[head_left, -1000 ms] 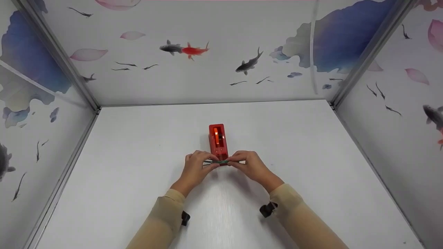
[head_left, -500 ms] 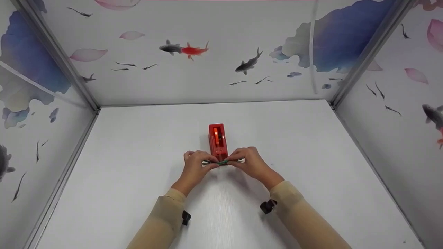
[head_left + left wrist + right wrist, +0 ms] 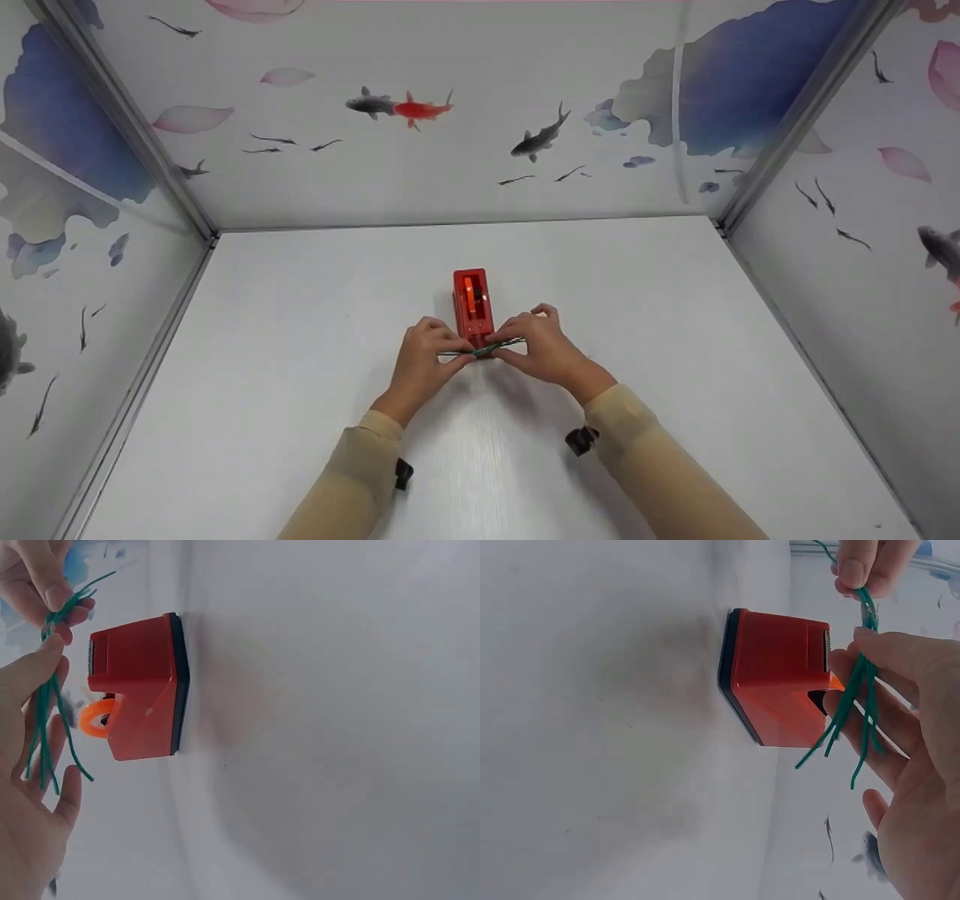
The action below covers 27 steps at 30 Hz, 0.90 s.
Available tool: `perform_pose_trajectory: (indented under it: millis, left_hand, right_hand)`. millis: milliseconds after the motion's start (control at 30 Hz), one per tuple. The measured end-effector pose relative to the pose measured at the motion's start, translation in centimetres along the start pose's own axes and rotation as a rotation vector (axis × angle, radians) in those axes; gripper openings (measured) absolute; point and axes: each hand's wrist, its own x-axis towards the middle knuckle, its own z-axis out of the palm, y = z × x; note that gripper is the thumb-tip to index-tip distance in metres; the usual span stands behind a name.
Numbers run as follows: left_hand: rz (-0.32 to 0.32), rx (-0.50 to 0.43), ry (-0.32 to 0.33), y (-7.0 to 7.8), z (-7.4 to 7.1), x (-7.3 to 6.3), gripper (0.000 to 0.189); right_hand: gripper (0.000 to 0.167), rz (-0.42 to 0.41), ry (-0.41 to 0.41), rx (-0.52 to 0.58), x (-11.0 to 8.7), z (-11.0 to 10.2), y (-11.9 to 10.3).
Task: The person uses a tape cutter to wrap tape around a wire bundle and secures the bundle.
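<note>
A bundle of thin green strands [image 3: 855, 694] is stretched between both hands, its loose ends fanning out. Thumb and fingers of the left hand [image 3: 426, 360] pinch one side of it. The right hand [image 3: 546, 351] pinches the other side between thumb and fingers. Around the middle of the bundle, a shiny clear band that looks like tape [image 3: 868, 613] shows in the right wrist view. Just beyond the hands stands a red tape dispenser [image 3: 472, 307] with an orange core [image 3: 96, 718] and a toothed edge. In the head view, fingers cover part of its near end.
The dispenser stands on a white table [image 3: 300, 315]. White panels printed with fish and petals [image 3: 465, 172] enclose the table at the back and sides, with metal posts [image 3: 142, 127] at the corners. A black wrist camera [image 3: 580, 441] hangs under the right sleeve.
The right hand has turned and risen slightly, its index finger lifting, so the right end of the bundle tilts upward. The left hand and the dispenser stay nearly in place.
</note>
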Motion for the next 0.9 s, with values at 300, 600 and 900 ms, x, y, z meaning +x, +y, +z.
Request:
perform_pose_trajectory:
  millis: [300, 600, 900]
  left_hand:
    - [0.105, 0.115, 0.073, 0.10, 0.13, -0.24, 0.015]
    - [0.142, 0.153, 0.097, 0.16, 0.10, -0.30, 0.016]
    - [0.163, 0.148, 0.137, 0.10, 0.25, -0.49, 0.016]
  right_hand:
    - [0.021, 0.001, -0.034, -0.093, 0.03, -0.16, -0.44]
    - [0.019, 0.000, -0.085, -0.142, 0.07, -0.03, -0.56]
    - [0.014, -0.053, -0.050, -0.183, -0.12, 0.08, -0.63]
